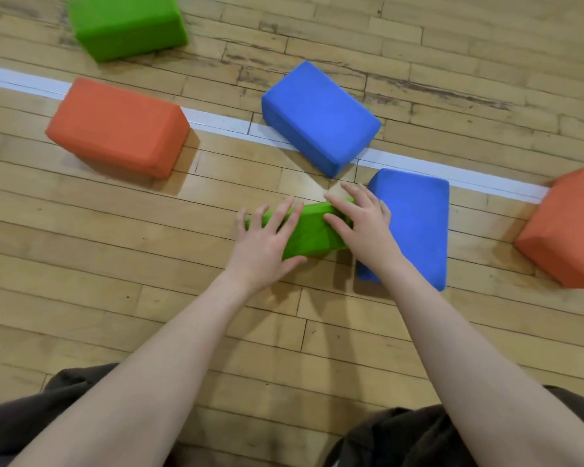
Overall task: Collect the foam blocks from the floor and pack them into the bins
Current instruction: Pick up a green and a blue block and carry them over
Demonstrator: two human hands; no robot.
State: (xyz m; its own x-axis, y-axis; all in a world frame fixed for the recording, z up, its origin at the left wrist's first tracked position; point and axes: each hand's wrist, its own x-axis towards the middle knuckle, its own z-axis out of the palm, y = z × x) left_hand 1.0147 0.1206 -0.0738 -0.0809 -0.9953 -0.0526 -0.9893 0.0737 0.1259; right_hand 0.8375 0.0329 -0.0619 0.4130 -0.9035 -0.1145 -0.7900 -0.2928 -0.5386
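Now both my hands grip one green block (312, 230) on the floor (115, 264).
Left hand (265, 246) and right hand (359, 219) clasp its ends, fingers spread; a blue block (415, 227) sits just right.

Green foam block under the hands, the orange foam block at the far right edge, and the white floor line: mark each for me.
Green foam block (312, 232): head view, top face between the hands.
Orange foam block (567, 227): head view, top face.
White floor line (216, 120): head view, bare stretch between blocks.
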